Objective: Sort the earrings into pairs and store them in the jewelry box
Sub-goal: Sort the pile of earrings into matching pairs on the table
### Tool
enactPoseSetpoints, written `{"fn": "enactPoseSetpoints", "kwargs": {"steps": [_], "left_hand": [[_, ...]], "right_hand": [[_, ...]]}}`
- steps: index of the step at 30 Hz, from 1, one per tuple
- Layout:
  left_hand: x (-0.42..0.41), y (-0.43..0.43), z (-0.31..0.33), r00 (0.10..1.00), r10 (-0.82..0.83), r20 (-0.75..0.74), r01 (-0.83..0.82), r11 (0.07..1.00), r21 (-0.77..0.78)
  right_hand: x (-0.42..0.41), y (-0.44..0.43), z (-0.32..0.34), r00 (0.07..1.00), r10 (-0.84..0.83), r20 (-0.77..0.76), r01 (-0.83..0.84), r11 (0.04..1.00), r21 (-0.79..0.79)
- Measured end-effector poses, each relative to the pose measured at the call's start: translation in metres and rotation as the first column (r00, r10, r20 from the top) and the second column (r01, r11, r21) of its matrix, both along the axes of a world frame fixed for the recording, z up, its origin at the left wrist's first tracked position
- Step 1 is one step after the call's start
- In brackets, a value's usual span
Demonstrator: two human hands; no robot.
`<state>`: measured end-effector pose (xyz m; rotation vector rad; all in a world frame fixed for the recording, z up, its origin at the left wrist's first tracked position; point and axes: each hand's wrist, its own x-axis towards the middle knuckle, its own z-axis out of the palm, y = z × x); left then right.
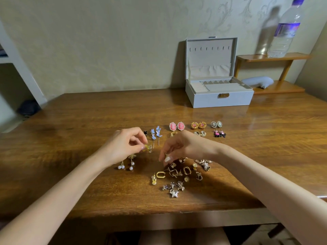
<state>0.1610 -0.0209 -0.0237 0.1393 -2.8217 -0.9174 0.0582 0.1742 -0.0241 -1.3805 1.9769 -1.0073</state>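
Observation:
A white jewelry box (219,99) stands open at the back right of the wooden table (70,138). Sorted pairs lie in a row before it: blue flower drops (155,134), pink ovals (177,126), gold-pink rounds (198,125), cameos (216,124), black-pink bows (219,133). A pearl drop pair (126,164) lies under my left wrist. My left hand (123,145) pinches a small yellow earring (147,148). My right hand (178,149) reaches with curled fingers into the loose pile (184,175) and seems to pinch a small piece; which one is hidden.
A water bottle (284,29) stands on a small wooden shelf (272,57) at the back right, with a grey cushion (257,81) below it. The wall runs along the table's far edge. The table's front edge is close to my body.

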Motion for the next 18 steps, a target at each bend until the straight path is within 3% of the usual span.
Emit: {"fn": "enactPoseSetpoints", "kwargs": {"steps": [4,10,18], "left_hand": [[-0.004,0.001,0.002,0.995,-0.064,0.08,0.073,0.989,-0.127],[-0.007,0.002,0.007,0.983,-0.121,0.14,0.15,0.964,-0.219],[-0.008,0.002,0.011,0.981,-0.139,0.133,0.167,0.96,-0.227]], "right_hand": [[-0.002,-0.006,-0.002,0.995,-0.096,-0.036,0.094,0.994,-0.053],[-0.004,-0.019,-0.01,0.972,-0.195,-0.134,0.196,0.981,-0.004],[-0.002,-0.024,-0.009,0.941,-0.241,-0.237,0.245,0.969,-0.011]]}}
